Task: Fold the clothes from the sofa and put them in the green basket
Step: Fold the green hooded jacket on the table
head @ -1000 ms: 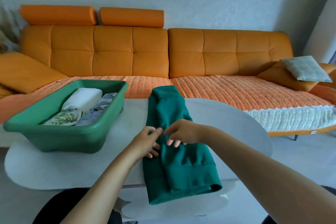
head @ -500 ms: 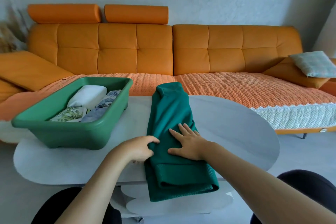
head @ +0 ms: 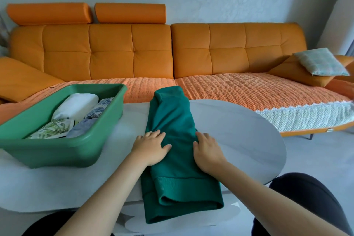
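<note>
Both hands have slid apart to the two sides of the long folded dark green sweatshirt [head: 172,132]. The left hand [head: 151,146] and right hand [head: 207,149] lie flat, fingers spread, gripping nothing. The sweatshirt hangs over the white table's [head: 239,130] near edge. The green plastic basket [head: 63,151] sits at the left end.

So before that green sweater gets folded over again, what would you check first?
1. Green sweater lying in a long strip on the table: ok.
2. Left hand and right hand flat on its two sides: ok.
3. Ribbed hem within the table edge: not ok, it overhangs.
4. Room left in the green basket: ok, near corner looks free.
5. Sleeves tucked evenly inside: cannot tell.
</note>
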Available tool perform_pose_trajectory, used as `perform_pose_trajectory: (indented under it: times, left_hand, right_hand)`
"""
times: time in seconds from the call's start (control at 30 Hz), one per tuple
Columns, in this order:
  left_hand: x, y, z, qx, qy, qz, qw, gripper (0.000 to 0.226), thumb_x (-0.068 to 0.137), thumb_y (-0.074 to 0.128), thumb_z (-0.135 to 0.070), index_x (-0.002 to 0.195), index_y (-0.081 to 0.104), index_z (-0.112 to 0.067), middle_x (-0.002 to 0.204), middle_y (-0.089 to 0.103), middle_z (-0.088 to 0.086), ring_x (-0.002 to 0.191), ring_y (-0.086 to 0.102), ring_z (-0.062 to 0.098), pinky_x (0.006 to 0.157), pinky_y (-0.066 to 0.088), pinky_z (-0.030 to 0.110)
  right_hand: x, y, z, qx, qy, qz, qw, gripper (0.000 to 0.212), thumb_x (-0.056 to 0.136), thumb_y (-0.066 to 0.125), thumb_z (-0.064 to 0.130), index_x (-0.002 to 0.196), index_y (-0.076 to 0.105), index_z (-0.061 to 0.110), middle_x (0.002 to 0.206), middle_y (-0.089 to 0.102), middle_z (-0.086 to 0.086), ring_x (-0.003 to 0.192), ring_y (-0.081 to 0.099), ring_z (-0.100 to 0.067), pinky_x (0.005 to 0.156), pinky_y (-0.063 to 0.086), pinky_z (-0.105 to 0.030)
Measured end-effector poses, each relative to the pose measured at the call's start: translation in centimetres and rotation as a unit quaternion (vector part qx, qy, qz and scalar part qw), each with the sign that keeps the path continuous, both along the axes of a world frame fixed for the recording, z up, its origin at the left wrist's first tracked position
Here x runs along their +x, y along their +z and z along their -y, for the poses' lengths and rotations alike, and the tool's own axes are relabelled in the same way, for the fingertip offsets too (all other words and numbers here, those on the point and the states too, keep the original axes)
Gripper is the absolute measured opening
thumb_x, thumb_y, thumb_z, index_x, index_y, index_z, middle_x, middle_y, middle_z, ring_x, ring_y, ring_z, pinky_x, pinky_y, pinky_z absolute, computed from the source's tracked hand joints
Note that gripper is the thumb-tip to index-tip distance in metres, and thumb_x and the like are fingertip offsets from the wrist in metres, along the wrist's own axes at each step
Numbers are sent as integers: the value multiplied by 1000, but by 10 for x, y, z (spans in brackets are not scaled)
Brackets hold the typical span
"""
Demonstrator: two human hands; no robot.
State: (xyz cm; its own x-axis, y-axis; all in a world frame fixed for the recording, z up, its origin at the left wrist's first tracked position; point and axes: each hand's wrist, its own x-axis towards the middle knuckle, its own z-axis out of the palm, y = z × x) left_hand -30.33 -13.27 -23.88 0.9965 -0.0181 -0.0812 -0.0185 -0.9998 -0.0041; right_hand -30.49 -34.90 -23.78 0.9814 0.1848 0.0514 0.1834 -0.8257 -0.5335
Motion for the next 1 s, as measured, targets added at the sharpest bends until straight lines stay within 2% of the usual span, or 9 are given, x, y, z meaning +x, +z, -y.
perform_pose_trajectory:
  times: [0.07, 0.17, 0.3, 0.43, 0.63, 0.73, 0.83, 0.9, 1.0]
  left_hand:
    - [10, 13, 13, 46, 4, 60, 997, 61, 100, 21, -60, 139, 52, -24, 146, 50, 3, 133, 42, 26, 107, 28, 44]
    - [26, 28, 32, 35, -38, 160, 986, 47, 104, 29, -46, 134, 55, -22, 135, 57, 3, 124, 46, 26, 104, 33, 41]
    - [53, 34, 49, -56, -125, 101, 985, 52, 106, 29, -42, 155, 30, -24, 161, 30, 0, 148, 22, 20, 119, 21, 39]
    - [65, 10, 46, -27, -37, -57, 997, 60, 103, 13, -57, 159, 2, -37, 167, -9, -9, 153, -10, 12, 123, -2, 48]
    - [64, -2, 49, -17, -15, -41, 999, 62, 102, 9, -59, 159, -1, -37, 166, -14, -6, 152, -15, 13, 122, -7, 50]
    - [55, 1, 52, -8, -25, -47, 999, 64, 102, 15, -59, 159, 2, -34, 167, -12, -2, 153, -13, 17, 122, -5, 51]
    - [34, -1, 52, -29, -71, -37, 996, 62, 102, 18, -56, 159, 7, -34, 167, -9, -4, 153, -12, 16, 123, -3, 47]
    - [17, -5, 44, -48, -92, -30, 994, 61, 103, 18, -57, 159, 6, -37, 167, -9, -7, 153, -11, 14, 124, -3, 45]
    - [-10, -9, 27, -58, -100, -42, 992, 65, 100, 18, -65, 158, 0, -42, 166, -12, -11, 152, -14, 12, 124, -5, 41]
  right_hand:
    - [7, 6, 6, 15, -70, -42, 997, 33, 97, 37, 19, 126, 52, 11, 126, 55, -12, 107, 53, -30, 89, 43, -37]
    - [21, 11, 15, 0, -94, -113, 989, 22, 94, 48, 22, 75, 49, 10, 80, 56, -9, 68, 49, -24, 61, 42, -29]
    - [29, 12, 21, 48, -105, -147, 982, 45, 92, 62, 38, 64, 40, 11, 61, 45, -3, 56, 44, -21, 50, 34, -28]
    - [26, 4, 38, -39, -82, -144, 985, 51, 95, 60, 45, 64, 36, 13, 60, 42, -1, 53, 39, -18, 50, 33, -29]
    - [15, 17, 42, -186, -55, -98, 976, 38, 97, 55, 44, 72, 41, 18, 80, 54, 0, 72, 52, -22, 63, 40, -30]
    - [11, 25, 28, -258, -3, 7, 966, 21, 95, 53, 33, 107, 56, 17, 120, 56, -6, 104, 55, -27, 77, 44, -33]
    - [7, 18, 15, -168, 113, 85, 976, 54, 101, 36, 40, 151, 33, 20, 158, 28, -8, 144, 27, -28, 116, 25, -41]
    - [4, 7, 12, -129, 192, 27, 973, 63, 103, 29, 50, 159, 16, 23, 167, 9, -3, 153, 5, -18, 123, 6, -36]
    - [-1, -12, 21, -122, 210, -72, 967, 72, 99, 24, 65, 159, 0, 33, 167, -8, 5, 152, -13, -10, 123, -7, -32]
